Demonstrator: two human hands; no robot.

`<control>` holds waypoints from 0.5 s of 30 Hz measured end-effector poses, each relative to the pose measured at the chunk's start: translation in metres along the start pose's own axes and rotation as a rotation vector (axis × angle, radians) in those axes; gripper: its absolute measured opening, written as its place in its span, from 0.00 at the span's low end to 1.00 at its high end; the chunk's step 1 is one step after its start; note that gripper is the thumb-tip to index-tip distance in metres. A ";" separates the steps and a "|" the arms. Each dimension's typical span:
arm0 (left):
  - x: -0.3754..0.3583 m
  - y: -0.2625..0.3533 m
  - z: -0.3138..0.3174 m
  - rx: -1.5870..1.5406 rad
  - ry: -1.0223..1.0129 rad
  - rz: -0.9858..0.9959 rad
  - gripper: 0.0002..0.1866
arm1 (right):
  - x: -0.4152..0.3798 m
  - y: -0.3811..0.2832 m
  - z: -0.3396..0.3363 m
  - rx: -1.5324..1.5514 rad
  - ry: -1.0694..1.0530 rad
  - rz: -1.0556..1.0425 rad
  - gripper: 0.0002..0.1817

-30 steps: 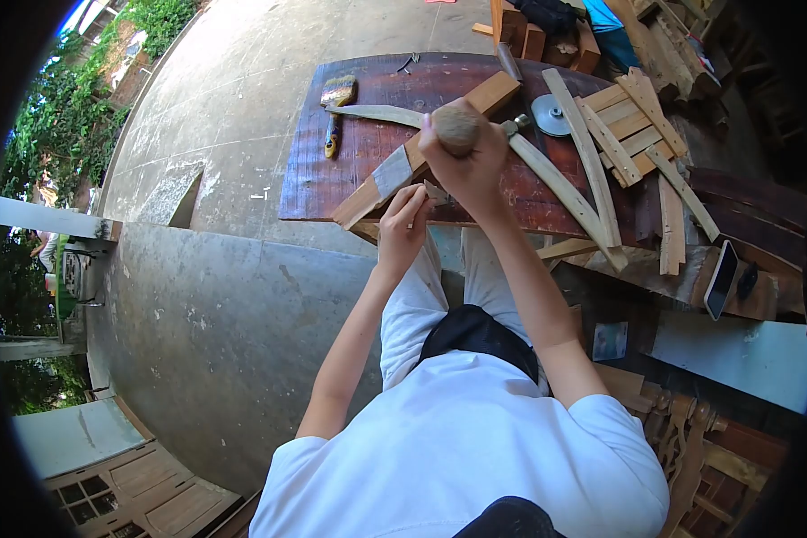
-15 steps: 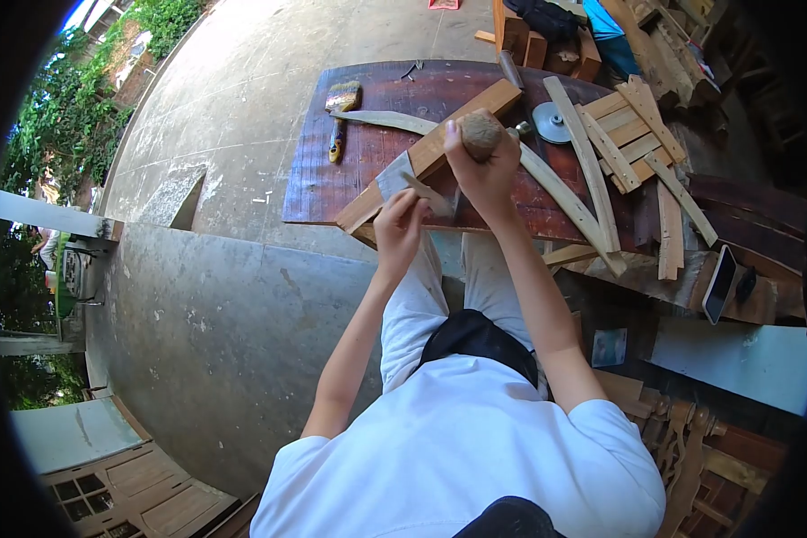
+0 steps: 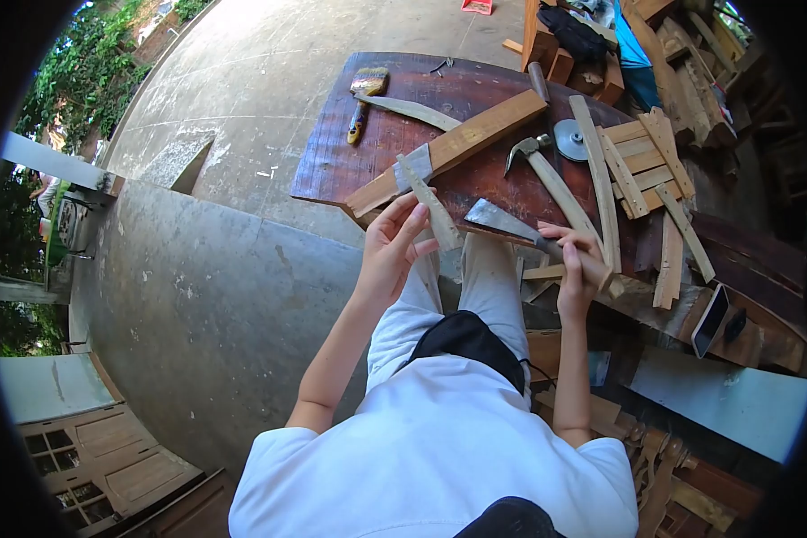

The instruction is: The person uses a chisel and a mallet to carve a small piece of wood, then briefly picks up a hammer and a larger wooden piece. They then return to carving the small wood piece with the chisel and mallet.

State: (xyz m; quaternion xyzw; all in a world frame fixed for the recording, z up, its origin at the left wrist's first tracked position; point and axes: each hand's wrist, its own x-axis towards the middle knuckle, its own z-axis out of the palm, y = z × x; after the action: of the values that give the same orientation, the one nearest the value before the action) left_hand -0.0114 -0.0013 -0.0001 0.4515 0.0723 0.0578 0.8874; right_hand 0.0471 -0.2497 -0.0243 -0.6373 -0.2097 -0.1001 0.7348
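Between the thumb and fingers of my left hand [image 3: 394, 242] is a thin, pale wood strip [image 3: 430, 204], slanting in front of the table's near edge. My right hand [image 3: 576, 260] is closed round the wooden handle of a chisel [image 3: 502, 218], its wide metal blade pointing left towards the strip. Just beyond the hands, a thick wooden beam [image 3: 475, 134] lies diagonally on the dark red table [image 3: 332, 170], with a grey band [image 3: 414, 168] across it. A hammer [image 3: 554, 184] rests right of the beam, its handle running down close to my right hand.
A paintbrush [image 3: 359, 108] and a curved wood piece [image 3: 412, 110] lie at the table's far left. On the right are a metal disc [image 3: 571, 141], a long slat [image 3: 595, 179] and a slatted wooden panel [image 3: 644, 161]. A phone [image 3: 710, 318] stands tilted at the right edge.
My right hand has come down and to the right, tipping the chisel from upright to nearly flat and uncovering the hammer head. My left hand still holds the strip. The view has shifted slightly.
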 end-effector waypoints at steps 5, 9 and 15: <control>0.000 -0.006 0.008 0.095 -0.006 -0.015 0.23 | -0.036 -0.004 -0.018 -0.185 -0.038 0.164 0.11; 0.010 -0.021 0.004 0.419 0.004 0.072 0.22 | -0.046 -0.005 -0.015 -0.152 -0.001 0.243 0.14; 0.041 -0.052 -0.022 0.584 -0.008 -0.035 0.19 | -0.043 -0.008 -0.008 -0.148 0.018 0.228 0.13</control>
State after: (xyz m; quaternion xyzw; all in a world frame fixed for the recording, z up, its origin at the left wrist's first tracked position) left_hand 0.0271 -0.0071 -0.0584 0.6867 0.0900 0.0175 0.7211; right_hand 0.0066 -0.2638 -0.0363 -0.7087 -0.1212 -0.0368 0.6940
